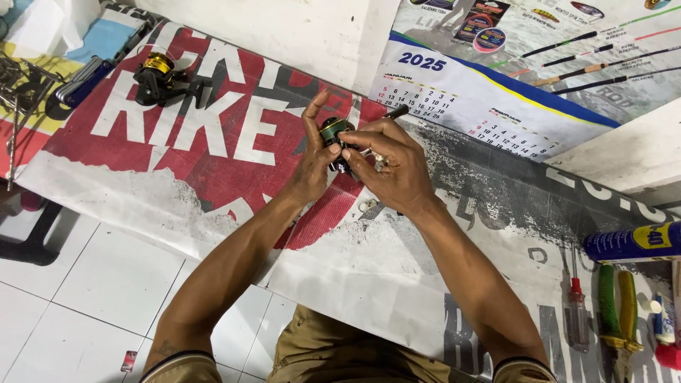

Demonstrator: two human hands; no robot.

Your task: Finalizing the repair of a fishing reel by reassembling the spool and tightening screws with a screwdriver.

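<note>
Bare forearms, dark short sleeves with pale-striped cuffs, khaki trousers, no gloves on the hands (355, 159).

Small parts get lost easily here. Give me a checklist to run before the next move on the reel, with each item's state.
1. Green reel held by the left hand: ok.
2. Right hand has a dark slim tool in its grip: ok.
3. Tool tip seated on the reel: cannot tell, fingers hide it.
4. Small metal part lies loose on the banner below the hands: not ok.
5. Screwdriver and pliers at the right: ok.
6. Second reel set well apart: ok.
</note>
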